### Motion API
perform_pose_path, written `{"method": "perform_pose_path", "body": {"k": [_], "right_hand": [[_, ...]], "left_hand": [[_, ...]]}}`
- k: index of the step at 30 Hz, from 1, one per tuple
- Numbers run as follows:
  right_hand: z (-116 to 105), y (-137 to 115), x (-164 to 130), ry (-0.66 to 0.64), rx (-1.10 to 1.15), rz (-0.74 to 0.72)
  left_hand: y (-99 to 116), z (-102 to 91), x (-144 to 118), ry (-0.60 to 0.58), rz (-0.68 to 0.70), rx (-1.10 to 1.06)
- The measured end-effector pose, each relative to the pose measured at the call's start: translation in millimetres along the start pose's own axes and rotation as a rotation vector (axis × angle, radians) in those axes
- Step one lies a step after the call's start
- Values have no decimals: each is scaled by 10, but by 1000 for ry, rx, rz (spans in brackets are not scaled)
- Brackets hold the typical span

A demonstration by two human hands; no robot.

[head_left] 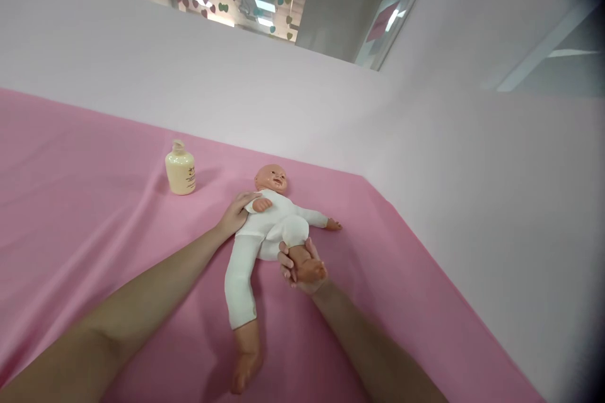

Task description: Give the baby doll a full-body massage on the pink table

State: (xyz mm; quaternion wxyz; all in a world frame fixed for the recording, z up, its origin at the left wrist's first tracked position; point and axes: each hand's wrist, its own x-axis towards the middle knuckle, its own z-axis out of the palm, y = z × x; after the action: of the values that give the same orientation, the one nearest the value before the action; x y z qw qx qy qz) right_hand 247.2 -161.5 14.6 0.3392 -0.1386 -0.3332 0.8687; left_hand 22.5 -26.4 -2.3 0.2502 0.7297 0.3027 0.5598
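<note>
A baby doll (250, 227) in a white body lies on its back on a pink cloth, head away from me. Against the doll's side and upper arm rests my left hand (235, 213); its thumb side shows and the fingertips are partly hidden behind the doll's arm. My right hand (302, 271) is wrapped round the lower leg near the foot, and that leg is bent up toward the belly. The doll's other leg lies stretched toward me, its bare foot on the cloth.
A cream pump bottle (181, 171) with dark lettering stands on the pink cloth (94, 201), left of the doll. White walls (472, 189) border the surface at the back and right. Above the back wall is a window (331, 6) with heart-shaped stickers.
</note>
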Motion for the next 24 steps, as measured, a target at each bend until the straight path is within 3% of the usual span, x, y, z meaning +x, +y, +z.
{"method": "perform_pose_path", "body": {"k": [3, 9, 14, 19, 21, 24], "right_hand": [[29, 27, 28, 113, 12, 10], [125, 13, -14, 62, 52, 62], [-107, 145, -146, -93, -3, 193], [-134, 159, -167, -471, 40, 330], [-41, 74, -173, -468, -34, 419], [91, -63, -185, -448, -74, 428]], "left_hand": [[-13, 4, -2, -81, 56, 119], [10, -13, 0, -114, 55, 158], [-10, 10, 22, 53, -168, -34], [-67, 10, 58, 253, -427, -183], [-76, 1, 73, 313, -446, -241], [-81, -8, 88, 407, -464, -343]]}}
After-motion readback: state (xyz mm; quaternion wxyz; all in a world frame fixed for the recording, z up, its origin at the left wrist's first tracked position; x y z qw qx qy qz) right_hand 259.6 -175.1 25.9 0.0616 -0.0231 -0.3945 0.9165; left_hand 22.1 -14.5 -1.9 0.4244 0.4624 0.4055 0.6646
